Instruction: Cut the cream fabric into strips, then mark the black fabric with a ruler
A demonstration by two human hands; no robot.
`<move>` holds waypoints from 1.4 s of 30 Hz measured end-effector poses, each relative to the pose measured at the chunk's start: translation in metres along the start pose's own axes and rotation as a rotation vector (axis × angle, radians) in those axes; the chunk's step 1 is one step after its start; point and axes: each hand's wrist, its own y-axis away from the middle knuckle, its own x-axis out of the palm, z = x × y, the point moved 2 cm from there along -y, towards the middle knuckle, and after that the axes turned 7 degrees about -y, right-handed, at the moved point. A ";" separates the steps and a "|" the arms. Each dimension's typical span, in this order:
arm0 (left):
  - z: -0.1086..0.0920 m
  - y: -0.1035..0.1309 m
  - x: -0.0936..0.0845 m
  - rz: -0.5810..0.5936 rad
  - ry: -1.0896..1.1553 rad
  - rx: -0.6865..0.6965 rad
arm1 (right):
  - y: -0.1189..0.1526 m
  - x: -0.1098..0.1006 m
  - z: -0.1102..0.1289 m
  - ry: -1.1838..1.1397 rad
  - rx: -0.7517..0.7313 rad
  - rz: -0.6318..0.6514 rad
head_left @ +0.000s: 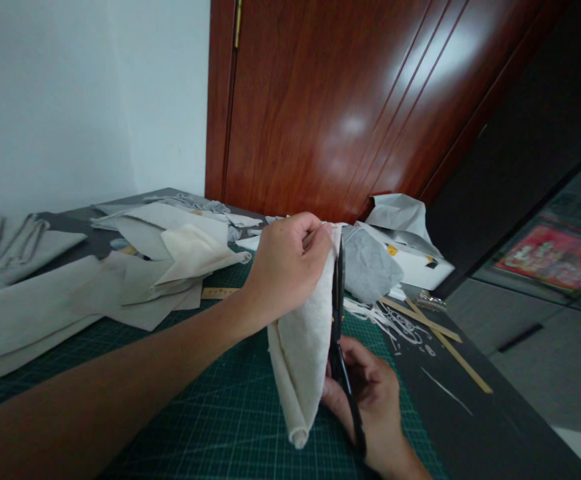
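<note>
My left hand point(293, 267) pinches the top edge of a cream fabric piece point(303, 353), which hangs folded below it and curls at its lower end. In my right hand point(373, 397) is a pair of black-handled scissors point(339, 300), blades pointing up along the fabric's right edge. The blades look nearly closed; whether cloth lies between them I cannot tell. Beneath both hands lies a green cutting mat point(230, 400) with a printed grid.
Cream and grey fabric pieces point(85, 293) spread over the left side. A grey cloth point(370, 263) rests by a white box point(420, 267) at the back right. Wooden rulers point(450, 343) and white cord point(400, 323) lie right of the mat. Behind stands a brown door point(315, 100).
</note>
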 end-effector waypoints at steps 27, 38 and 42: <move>-0.001 0.011 0.009 0.064 0.015 0.021 | -0.002 0.000 -0.001 0.017 -0.014 -0.075; -0.001 0.016 0.014 0.096 -0.004 0.036 | -0.006 0.002 0.005 0.011 -0.022 -0.100; -0.001 0.016 0.015 0.107 0.003 0.032 | -0.007 0.003 0.007 -0.018 -0.032 -0.111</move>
